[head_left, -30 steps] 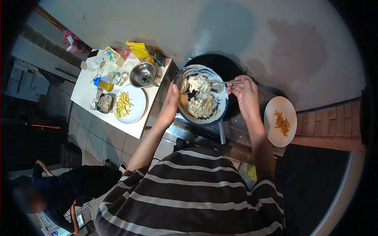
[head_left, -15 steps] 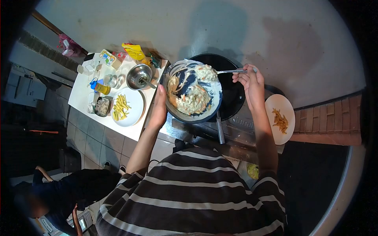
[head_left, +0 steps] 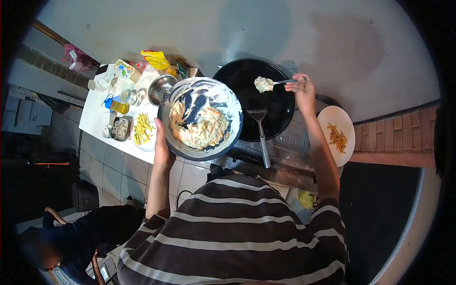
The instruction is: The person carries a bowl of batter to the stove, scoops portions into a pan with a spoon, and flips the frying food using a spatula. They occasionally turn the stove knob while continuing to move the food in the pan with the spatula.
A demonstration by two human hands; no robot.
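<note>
The left hand (head_left: 162,147) is closed around the near rim of a large blue bowl (head_left: 200,118), thumb over the edge and the other fingers hidden beneath it, and holds the bowl tilted in the air between the white side table (head_left: 95,118) and the black frying pan (head_left: 254,99). Pale, creamy batter (head_left: 197,130) streaked with orange bits coats the inside of the bowl. The right hand (head_left: 302,90) has its fingers pinched tight on the handle of a spoon (head_left: 275,83), which carries a lump of the batter over the far part of the pan. A spatula (head_left: 260,133) rests in the pan, its handle running toward the person.

Compared with half a second ago, the bowl has swung left, off the pan and partly over the side table, so that the pan's dark surface and the spatula are now exposed. The spoon has left the bowl, loaded, and now hangs above the pan.

Raised lettering shows on the cooker's front edge (head_left: 290,141) just below the pan, probably a brand name, but it is too blurred to read. To the right of the cooker, a white plate (head_left: 338,135) holds a few fried strips. On the side table, a second plate holds yellow potato sticks (head_left: 141,129) beside a steel bowl (head_left: 159,88). The packets' printing is illegible.
</note>
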